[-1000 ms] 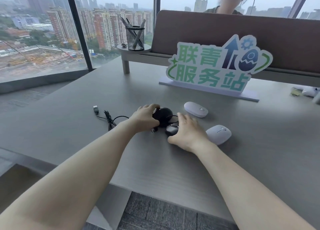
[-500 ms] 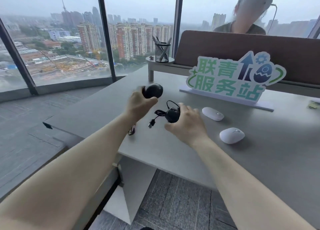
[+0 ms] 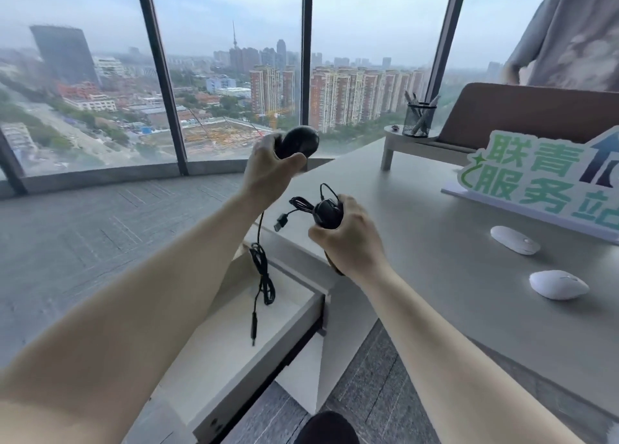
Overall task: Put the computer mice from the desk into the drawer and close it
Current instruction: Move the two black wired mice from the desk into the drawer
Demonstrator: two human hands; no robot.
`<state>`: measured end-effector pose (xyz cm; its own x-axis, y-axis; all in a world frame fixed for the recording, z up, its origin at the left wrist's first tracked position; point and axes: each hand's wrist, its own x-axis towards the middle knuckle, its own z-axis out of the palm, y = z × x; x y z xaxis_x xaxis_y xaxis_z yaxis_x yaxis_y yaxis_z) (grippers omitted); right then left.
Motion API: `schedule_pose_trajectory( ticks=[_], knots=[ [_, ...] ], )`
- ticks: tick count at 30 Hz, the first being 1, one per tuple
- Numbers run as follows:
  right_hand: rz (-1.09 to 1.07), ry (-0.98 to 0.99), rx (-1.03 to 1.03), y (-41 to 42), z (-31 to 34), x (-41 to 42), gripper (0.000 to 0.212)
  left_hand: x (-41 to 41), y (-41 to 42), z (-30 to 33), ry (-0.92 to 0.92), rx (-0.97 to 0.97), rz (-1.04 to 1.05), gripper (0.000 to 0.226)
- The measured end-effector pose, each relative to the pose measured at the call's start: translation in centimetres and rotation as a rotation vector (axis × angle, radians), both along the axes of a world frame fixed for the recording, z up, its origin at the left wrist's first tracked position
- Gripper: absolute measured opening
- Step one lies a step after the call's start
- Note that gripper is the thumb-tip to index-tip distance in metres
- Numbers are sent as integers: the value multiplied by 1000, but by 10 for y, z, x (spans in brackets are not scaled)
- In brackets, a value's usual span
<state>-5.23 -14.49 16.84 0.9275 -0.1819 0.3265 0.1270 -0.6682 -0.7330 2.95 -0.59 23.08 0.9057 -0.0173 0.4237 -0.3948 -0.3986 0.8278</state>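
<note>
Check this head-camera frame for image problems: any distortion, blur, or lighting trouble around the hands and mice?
Head view: wide-angle bending bows the window frames and the floor edge; soft overcast daylight, no glare, faint shadows under the white mice; left hand and right hand are slightly soft, and the black mice show little surface detail.

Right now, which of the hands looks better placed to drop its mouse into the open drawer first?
Probably the left hand: its black mouse already dangles its cable over the open drawer. The right hand holds the other mouse nearer the desk edge.
</note>
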Motion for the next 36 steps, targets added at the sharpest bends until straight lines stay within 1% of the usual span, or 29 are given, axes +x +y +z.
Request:
schedule_pose_trajectory(
  ticks=[3, 7, 9, 10, 13, 14, 19, 22, 25, 29, 31, 34, 36],
  knots=[
    [69, 49, 27, 32, -16, 0, 65, -3, 29, -23, 36, 25, 38, 60],
    [140, 152, 21, 66, -50, 3, 65, -7, 58, -65, 80, 31, 69, 46],
    [153, 214, -2, 79, -69, 7, 69, -8, 70, -90, 97, 38, 105, 50],
    [151, 249, -25, 83, -79, 9, 72, -9, 76, -104, 117, 40, 118, 50],
    [132, 370, -89, 93, -110, 16, 74, -11, 99, -152, 237, 57, 122, 41],
    [126, 412, -103, 95, -120, 18, 73, -12, 108, -168, 280, 75, 122, 42],
    [116, 558, -161, 102, -160, 35, 71, -17, 146, -233, 444, 270, 84, 73],
    [118, 578, -189, 109, -174, 50, 69, -20, 164, -256, 568, 423, -11, 80],
    [137, 583, -235, 121, -184, 67, 69, -19, 174, -269, 675, 584, -136, 74],
    [173, 589, -327, 135, -195, 90, 61, -11, 182, -282, 741, 785, -274, 69],
    [203, 612, -380, 139, -202, 98, 58, -7, 184, -286, 776, 850, -340, 66],
    [242, 659, -461, 141, -216, 106, 56, -5, 181, -292, 832, 896, -429, 71],
    [250, 706, -489, 141, -226, 107, 57, -5, 178, -295, 837, 930, -493, 69]
  ],
)
